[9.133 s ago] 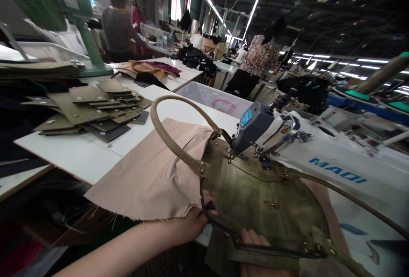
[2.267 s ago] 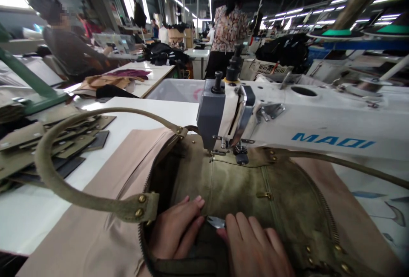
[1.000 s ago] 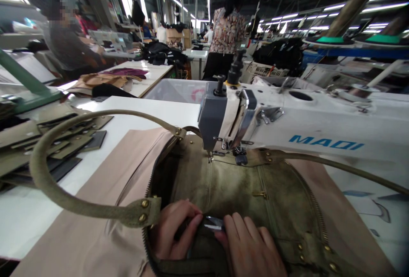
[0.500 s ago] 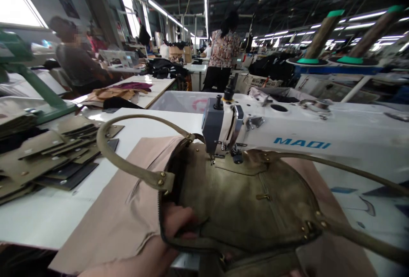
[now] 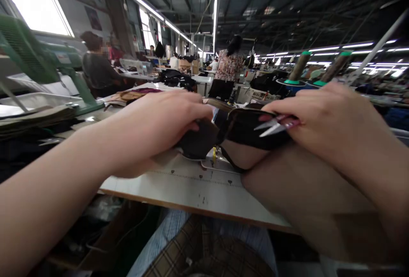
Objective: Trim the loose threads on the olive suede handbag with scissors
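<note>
The bag [image 5: 246, 153], its beige lining and dark edge turned toward me, is lifted above the white table in front of the sewing machine. My left hand [image 5: 172, 119] pinches a dark part of it on the left, thumb toward the middle. On the right, my right hand [image 5: 316, 115] grips the bag's upper edge and also holds small scissors [image 5: 276, 125] with reddish handles, blades pointing left. Loose beige lining hangs below my right hand. Most of the machine is hidden behind the bag and hands.
The white table [image 5: 191, 191] has a printed ruler along its front. A green fan [image 5: 28, 51] and stacked fabric pieces [image 5: 35, 121] are at the left. Thread cones [image 5: 300, 67] stand back right. Two people [image 5: 99, 64] [image 5: 228, 62] are farther off.
The bag has been raised and turned so its lining shows. My left hand has come out of the bag's opening; my right hand has come into view with scissors. The view has shifted.
</note>
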`<state>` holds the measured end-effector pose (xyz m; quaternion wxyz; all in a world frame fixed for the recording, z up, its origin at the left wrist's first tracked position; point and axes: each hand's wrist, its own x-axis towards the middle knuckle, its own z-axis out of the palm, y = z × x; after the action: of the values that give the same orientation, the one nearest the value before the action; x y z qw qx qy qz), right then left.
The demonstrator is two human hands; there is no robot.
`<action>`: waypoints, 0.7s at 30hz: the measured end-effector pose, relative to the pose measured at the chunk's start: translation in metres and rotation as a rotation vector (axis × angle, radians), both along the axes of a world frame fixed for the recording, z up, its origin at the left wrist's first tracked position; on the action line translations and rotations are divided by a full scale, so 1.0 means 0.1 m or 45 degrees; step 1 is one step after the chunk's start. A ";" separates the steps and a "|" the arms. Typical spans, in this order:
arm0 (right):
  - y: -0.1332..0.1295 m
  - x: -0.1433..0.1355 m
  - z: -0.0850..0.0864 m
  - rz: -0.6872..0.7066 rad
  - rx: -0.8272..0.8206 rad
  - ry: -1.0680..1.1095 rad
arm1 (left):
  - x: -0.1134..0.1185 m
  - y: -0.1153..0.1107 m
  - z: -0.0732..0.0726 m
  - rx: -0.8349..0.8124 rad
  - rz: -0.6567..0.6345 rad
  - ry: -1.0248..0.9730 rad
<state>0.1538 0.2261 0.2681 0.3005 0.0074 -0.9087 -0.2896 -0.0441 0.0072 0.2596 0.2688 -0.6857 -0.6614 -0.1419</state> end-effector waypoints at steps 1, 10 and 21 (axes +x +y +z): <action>0.03 -0.08 0.05 -0.054 0.015 0.045 | -0.05 0.11 0.09 -0.053 0.012 0.126; 0.04 -0.18 -0.03 -0.312 -0.016 0.099 | -0.07 0.38 0.05 0.221 0.187 0.302; 0.06 -0.15 -0.07 -0.296 -0.066 0.137 | 0.04 0.14 -1.25 0.314 -0.023 0.488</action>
<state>0.1384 0.2322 0.2610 0.3133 -0.1215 -0.8932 -0.2988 -0.0404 0.0216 0.1347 0.4701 -0.6679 -0.5697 -0.0911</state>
